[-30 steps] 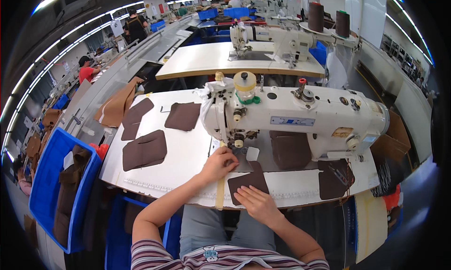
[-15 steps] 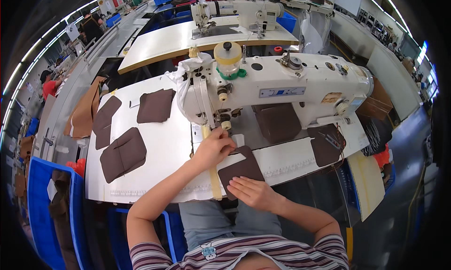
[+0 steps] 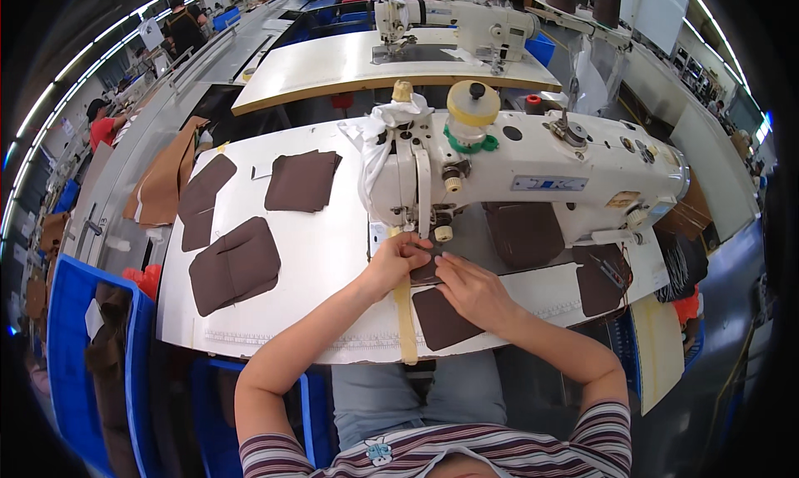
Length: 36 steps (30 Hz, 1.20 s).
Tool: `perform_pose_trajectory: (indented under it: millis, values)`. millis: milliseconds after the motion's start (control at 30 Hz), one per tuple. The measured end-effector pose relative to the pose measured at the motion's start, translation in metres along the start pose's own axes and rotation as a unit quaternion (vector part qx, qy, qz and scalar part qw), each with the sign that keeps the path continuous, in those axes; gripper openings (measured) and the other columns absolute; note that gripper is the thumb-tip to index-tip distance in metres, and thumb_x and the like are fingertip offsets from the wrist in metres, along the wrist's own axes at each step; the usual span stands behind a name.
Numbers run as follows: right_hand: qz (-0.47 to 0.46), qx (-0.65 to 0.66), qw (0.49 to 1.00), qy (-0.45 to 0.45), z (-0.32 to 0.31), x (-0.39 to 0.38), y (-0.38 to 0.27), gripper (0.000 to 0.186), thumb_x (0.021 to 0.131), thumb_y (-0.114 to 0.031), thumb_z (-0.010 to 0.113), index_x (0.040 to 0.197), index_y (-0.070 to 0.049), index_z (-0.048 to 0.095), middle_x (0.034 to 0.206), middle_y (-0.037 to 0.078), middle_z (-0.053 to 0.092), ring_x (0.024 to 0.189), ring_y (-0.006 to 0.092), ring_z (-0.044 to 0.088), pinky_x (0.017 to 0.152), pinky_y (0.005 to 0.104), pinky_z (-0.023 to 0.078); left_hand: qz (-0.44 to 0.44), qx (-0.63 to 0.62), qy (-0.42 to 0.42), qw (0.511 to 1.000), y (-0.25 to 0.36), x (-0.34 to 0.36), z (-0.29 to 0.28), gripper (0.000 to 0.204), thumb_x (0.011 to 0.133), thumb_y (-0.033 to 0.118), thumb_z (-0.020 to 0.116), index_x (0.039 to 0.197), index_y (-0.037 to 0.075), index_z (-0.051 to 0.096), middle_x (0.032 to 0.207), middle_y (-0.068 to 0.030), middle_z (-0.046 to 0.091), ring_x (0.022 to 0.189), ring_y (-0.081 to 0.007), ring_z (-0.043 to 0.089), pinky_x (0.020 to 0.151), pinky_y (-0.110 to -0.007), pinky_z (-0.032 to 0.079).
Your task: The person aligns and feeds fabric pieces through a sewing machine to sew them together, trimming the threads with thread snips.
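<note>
A white sewing machine (image 3: 533,158) stands before me, its needle area just beyond my fingertips. Between my hands a small brown fabric piece (image 3: 424,272) lies at the needle plate, partly hidden by my fingers. My left hand (image 3: 394,266) pinches its left side, close to the presser foot. From the right, my right hand (image 3: 481,295) closes thumb and fingers on the same piece. Below that hand a rounded brown fabric panel (image 3: 445,318) rests at the table's front edge, under the right wrist.
Brown panels lie left on the white table (image 3: 333,312): a stack (image 3: 301,181), a large piece (image 3: 235,266) and a narrower one (image 3: 206,191). Another stack (image 3: 524,232) sits under the machine arm. Small snips (image 3: 612,274) rest on a panel at right. A blue bin (image 3: 96,270) stands left.
My right hand has moved up from the panel at the front edge to the needle area, beside the left hand. The view has shifted, so the machine appears further right.
</note>
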State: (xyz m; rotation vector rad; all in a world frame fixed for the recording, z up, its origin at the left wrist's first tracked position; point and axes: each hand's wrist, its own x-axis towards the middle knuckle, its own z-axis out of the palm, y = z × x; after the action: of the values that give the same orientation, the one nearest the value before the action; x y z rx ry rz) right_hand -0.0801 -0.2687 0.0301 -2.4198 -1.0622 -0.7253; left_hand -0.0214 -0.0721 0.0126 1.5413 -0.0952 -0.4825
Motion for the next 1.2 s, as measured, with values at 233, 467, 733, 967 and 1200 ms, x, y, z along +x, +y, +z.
perform_pose_trajectory:
  millis: [233,467,733,967,1200]
  values:
    - [-0.063,-0.144,0.986,-0.055,0.022,0.001,0.019,0.028,0.076,-0.009,0.061,0.104,-0.001,0.062,0.105,0.015,0.066,0.095,0.0263,0.067,0.078,0.0309,0.056,0.343,0.574,0.208,0.714,0.033,-0.007,-0.116,0.024,0.077,0.004,0.067,0.101,0.002,0.065,0.11,-0.0144,0.065,0.101,-0.0306,0.063,0.087,-0.039,0.052]
    - [-0.093,-0.025,0.993,-0.062,0.029,0.019,0.038,0.035,0.076,-0.008,0.061,0.11,0.0,0.064,0.096,0.012,0.064,0.096,0.0227,0.061,0.078,0.0294,0.056,0.18,0.628,0.151,0.742,0.053,0.014,-0.165,0.034,0.078,0.01,0.071,0.11,0.0,0.066,0.114,-0.0166,0.066,0.107,-0.0333,0.062,0.094,-0.038,0.048]
    - [-0.121,-0.102,0.983,-0.088,0.024,0.026,0.036,0.038,0.073,-0.006,0.062,0.11,0.004,0.063,0.085,0.008,0.062,0.088,0.0201,0.062,0.07,0.0255,0.056,0.177,0.638,0.1,0.743,0.064,0.016,-0.177,0.028,0.078,0.01,0.072,0.104,0.0,0.07,0.107,-0.0139,0.069,0.098,-0.0284,0.065,0.086,-0.036,0.052]
    - [-0.124,-0.075,0.987,-0.074,0.028,0.021,0.039,0.035,0.073,-0.006,0.062,0.106,0.005,0.063,0.091,0.011,0.064,0.089,0.0221,0.064,0.072,0.0264,0.057,0.218,0.708,0.079,0.668,0.064,0.02,-0.173,0.025,0.079,0.002,0.065,0.104,0.001,0.07,0.101,-0.0122,0.069,0.095,-0.0284,0.065,0.084,-0.037,0.052]
    - [-0.112,-0.028,0.993,-0.024,0.039,0.018,0.035,0.032,0.076,-0.007,0.062,0.108,0.002,0.064,0.105,0.017,0.065,0.102,0.0269,0.063,0.083,0.031,0.056,0.231,0.527,0.271,0.771,0.059,0.007,-0.187,0.017,0.086,0.004,0.065,0.102,0.001,0.068,0.078,-0.0134,0.067,0.063,-0.0264,0.062,0.059,-0.033,0.049]
